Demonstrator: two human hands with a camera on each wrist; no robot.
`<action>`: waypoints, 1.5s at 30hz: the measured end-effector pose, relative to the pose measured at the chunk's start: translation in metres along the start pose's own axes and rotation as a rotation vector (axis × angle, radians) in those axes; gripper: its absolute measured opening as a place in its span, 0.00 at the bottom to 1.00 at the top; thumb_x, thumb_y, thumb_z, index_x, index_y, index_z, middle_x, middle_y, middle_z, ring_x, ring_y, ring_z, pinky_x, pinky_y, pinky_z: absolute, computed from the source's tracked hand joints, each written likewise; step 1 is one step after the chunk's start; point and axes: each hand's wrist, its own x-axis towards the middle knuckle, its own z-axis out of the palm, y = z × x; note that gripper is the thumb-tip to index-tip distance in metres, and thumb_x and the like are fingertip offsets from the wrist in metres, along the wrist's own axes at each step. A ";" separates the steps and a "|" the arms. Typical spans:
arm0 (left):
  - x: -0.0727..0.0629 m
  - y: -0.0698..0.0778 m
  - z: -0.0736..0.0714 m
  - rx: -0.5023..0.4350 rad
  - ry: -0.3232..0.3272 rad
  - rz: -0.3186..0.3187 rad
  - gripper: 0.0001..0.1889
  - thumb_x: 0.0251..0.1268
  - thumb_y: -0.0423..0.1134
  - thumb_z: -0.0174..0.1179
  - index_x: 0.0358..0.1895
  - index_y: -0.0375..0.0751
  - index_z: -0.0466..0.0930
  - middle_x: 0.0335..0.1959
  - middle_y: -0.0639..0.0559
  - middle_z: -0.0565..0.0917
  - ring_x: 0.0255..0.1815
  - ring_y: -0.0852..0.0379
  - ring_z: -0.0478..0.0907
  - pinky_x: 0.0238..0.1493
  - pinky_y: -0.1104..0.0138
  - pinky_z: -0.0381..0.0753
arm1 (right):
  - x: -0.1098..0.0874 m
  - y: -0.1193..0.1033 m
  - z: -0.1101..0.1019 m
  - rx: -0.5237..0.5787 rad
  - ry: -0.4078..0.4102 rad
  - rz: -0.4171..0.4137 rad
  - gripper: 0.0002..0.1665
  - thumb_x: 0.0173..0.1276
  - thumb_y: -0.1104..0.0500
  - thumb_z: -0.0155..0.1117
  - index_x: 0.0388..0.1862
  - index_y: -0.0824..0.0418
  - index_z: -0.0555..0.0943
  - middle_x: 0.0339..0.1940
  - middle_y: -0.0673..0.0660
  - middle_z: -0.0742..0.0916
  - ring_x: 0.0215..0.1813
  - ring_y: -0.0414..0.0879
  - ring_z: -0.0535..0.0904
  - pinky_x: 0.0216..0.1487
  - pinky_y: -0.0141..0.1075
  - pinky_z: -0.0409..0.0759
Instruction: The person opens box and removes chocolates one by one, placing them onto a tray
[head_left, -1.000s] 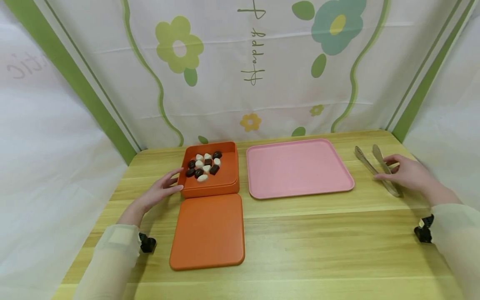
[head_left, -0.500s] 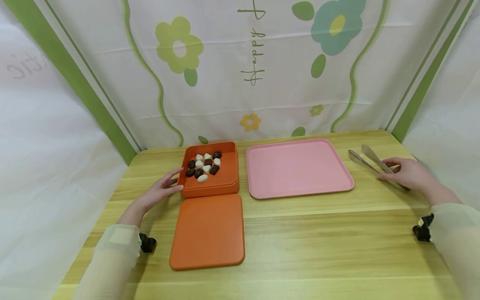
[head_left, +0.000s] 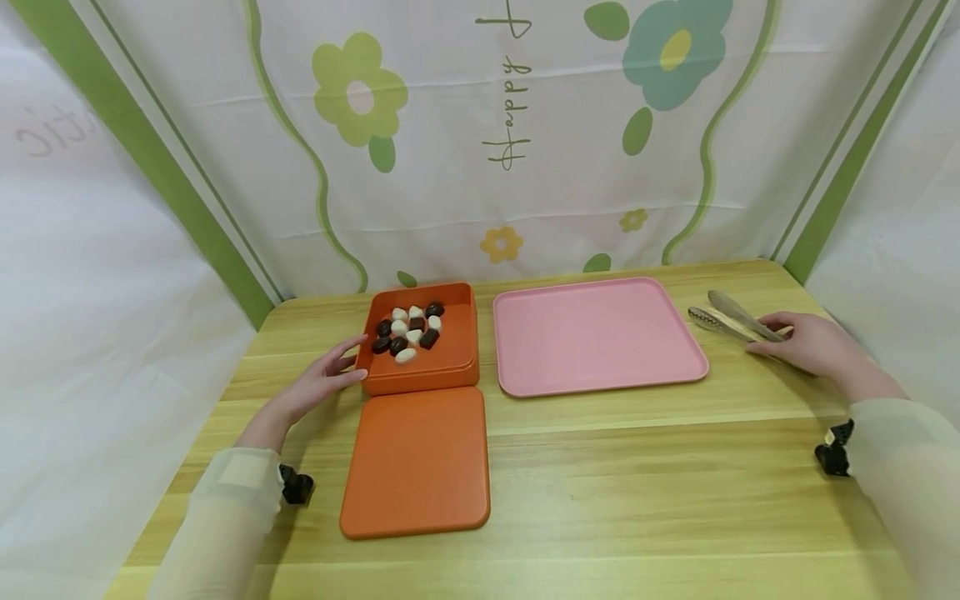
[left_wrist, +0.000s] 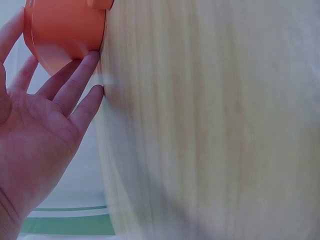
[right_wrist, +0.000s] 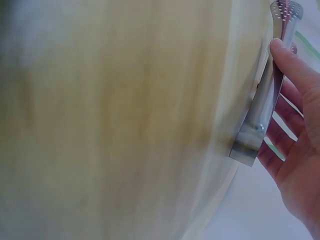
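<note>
My left hand (head_left: 318,385) rests at the left side of an orange square box (head_left: 423,383). In the left wrist view, its spread, mostly straight fingers touch the box wall (left_wrist: 67,27). Dark and white chocolate-like pieces (head_left: 406,356), several of each, lie inside the box. At the right, my right hand (head_left: 813,343) holds metal tongs (head_left: 738,313) between thumb and fingers. The tongs' two arms are spread apart, tips pointing left and away towards the pink tray. Seen from the right wrist, the tongs' hinge end (right_wrist: 245,147) sticks out past the fingers, with nothing between the tips.
An orange lid (head_left: 416,462) lies flat in front of the box. The pink tray (head_left: 600,333) lies on the wooden table (head_left: 637,492) between the box and the tongs. A patterned cloth (head_left: 450,183) hangs behind the table's back edge, with more cloth at both sides.
My right hand has taken the tongs up in its grip and turned them, their tips shifting left towards the tray. My left hand, the box, lid and tray stay in place.
</note>
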 end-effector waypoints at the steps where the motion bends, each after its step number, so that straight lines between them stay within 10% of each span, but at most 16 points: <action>1: 0.000 0.000 0.000 0.001 0.000 0.001 0.36 0.74 0.47 0.54 0.79 0.54 0.48 0.78 0.40 0.45 0.76 0.35 0.42 0.68 0.38 0.49 | 0.000 -0.001 0.000 -0.003 0.003 -0.001 0.41 0.65 0.41 0.66 0.60 0.75 0.72 0.55 0.77 0.78 0.46 0.68 0.78 0.46 0.60 0.73; 25: 0.000 0.001 0.000 -0.006 0.004 -0.001 0.37 0.73 0.48 0.55 0.79 0.52 0.48 0.78 0.40 0.46 0.76 0.35 0.43 0.68 0.39 0.50 | 0.009 -0.029 -0.026 0.013 0.058 -0.086 0.35 0.68 0.48 0.65 0.60 0.75 0.72 0.55 0.79 0.76 0.47 0.72 0.76 0.44 0.63 0.70; 45: 0.001 -0.002 0.000 -0.015 0.001 0.008 0.36 0.74 0.46 0.55 0.79 0.51 0.47 0.78 0.40 0.46 0.76 0.35 0.43 0.68 0.39 0.49 | 0.032 -0.133 -0.048 0.006 -0.007 -0.293 0.28 0.72 0.51 0.61 0.68 0.58 0.74 0.43 0.61 0.85 0.29 0.46 0.78 0.29 0.42 0.72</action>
